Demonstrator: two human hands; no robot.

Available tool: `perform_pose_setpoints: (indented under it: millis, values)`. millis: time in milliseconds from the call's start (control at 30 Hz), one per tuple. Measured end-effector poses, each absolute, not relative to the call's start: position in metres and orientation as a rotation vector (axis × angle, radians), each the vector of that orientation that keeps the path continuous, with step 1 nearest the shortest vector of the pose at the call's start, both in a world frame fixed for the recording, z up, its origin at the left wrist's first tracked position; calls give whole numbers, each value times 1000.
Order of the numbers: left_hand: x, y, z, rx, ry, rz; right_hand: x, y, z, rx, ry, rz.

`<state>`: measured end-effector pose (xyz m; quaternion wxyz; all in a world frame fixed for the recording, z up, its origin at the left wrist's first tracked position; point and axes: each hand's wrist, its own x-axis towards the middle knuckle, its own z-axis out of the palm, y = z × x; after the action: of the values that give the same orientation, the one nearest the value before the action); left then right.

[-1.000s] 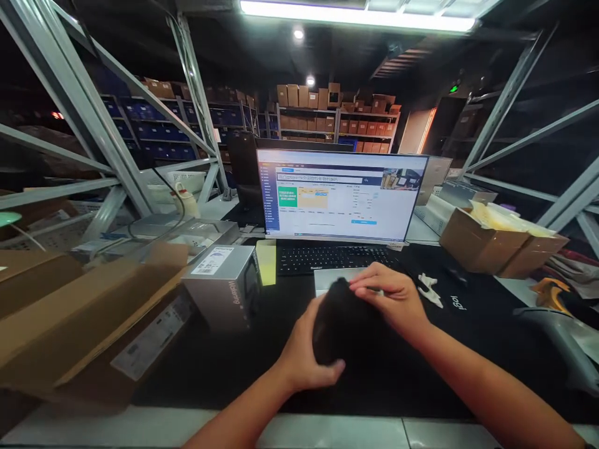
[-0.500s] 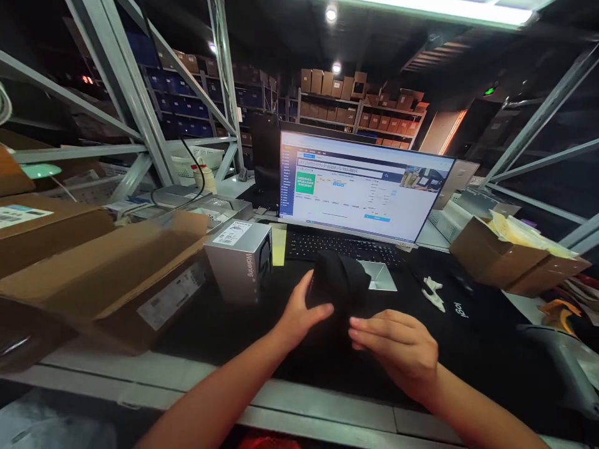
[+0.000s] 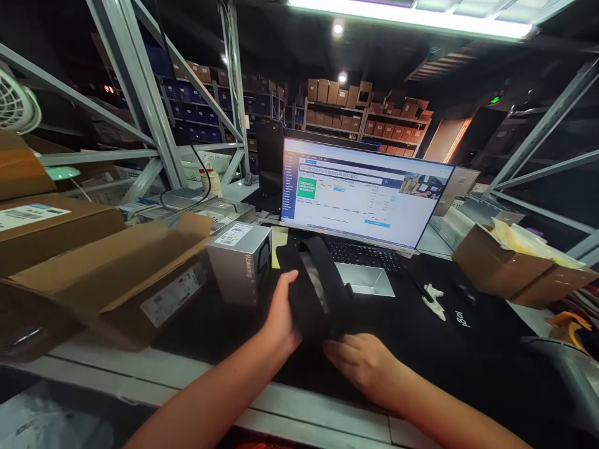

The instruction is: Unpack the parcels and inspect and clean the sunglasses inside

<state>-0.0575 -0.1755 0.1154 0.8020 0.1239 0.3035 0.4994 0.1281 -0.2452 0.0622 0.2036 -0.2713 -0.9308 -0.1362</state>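
A black soft-looking item with a raised, strap-like band (image 3: pixel 314 287) is up above the dark desk mat; its exact kind cannot be made out. My left hand (image 3: pixel 281 312) grips its left side, thumb on top. At its lower right edge, my right hand (image 3: pixel 358 358) has its fingers pinched together on it, the fingertips partly hidden. Behind it lies an open silver box part (image 3: pixel 369 280) with a shiny inside. A silver carton printed "Wakening" (image 3: pixel 234 262) stands upright to the left of my left hand.
An open cardboard box (image 3: pixel 116 274) sits at the left. Behind the hands are a keyboard (image 3: pixel 369 254) and a lit monitor (image 3: pixel 346 193). To the right are a crumpled white piece (image 3: pixel 434 302), a mouse (image 3: pixel 464 292) and a cardboard box (image 3: pixel 500 265) with yellowish packets.
The black item has been turned and tilted, so its band and a greyish gap now show. My right hand has moved left and down onto its lower edge.
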Motion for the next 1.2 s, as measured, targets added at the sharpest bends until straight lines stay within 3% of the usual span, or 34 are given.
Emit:
perform_pose_setpoints:
  millis: [133,300,633,800,967,1100,1200]
  values:
    - [-54,-180,87,257,661,1150,141,-252,99,-970,-2505,16]
    - [-51,-198,52,300,647,1259,130,-250,118,-869,-2256,388]
    - [-46,-260,23,514,572,906,135,-218,75,-1488,-2195,75]
    - [-37,-267,15,414,737,797,143,-220,75,-1398,-2235,381]
    - [-28,-254,15,300,1036,905,147,-216,88,-1253,-1797,492]
    - [-36,-248,32,547,864,466,172,-213,109,-1146,-1441,333]
    - [-60,-248,59,909,682,206,193,-220,128,-1165,-1472,92]
